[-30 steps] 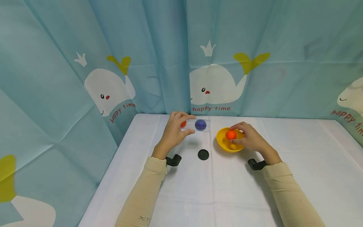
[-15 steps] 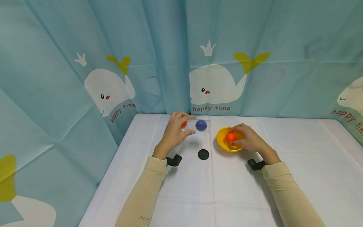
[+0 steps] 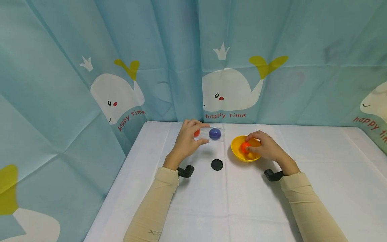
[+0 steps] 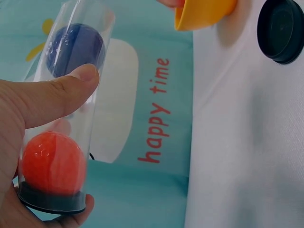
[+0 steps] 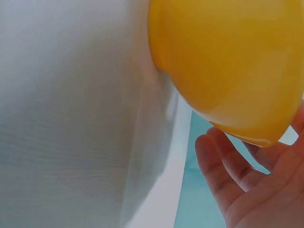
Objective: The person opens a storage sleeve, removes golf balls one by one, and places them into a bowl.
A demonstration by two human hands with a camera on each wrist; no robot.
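My left hand [image 3: 186,139] grips a clear plastic tube [image 3: 204,133] held on its side above the table, one end toward the bowl. Inside it sit a blue ball [image 4: 76,50] near that end and an orange-red ball [image 4: 54,164] against the dark base cap [image 4: 52,199]. My right hand [image 3: 267,148] reaches over the rim of a yellow bowl [image 3: 237,155], thumb and fingertips pinching an orange ball [image 3: 244,147] within it. In the right wrist view the bowl [image 5: 232,61] hides that ball and the fingertips.
A round black cap [image 3: 217,164] lies on the white-covered table [image 3: 196,201], in front of the tube and left of the bowl. Close behind the table's back edge hangs a blue curtain [image 3: 181,50] printed with whales.
The orange ball has shifted slightly down and left in the bowl, and my right thumb now overlaps it. The left hand and tube have edged slightly right.
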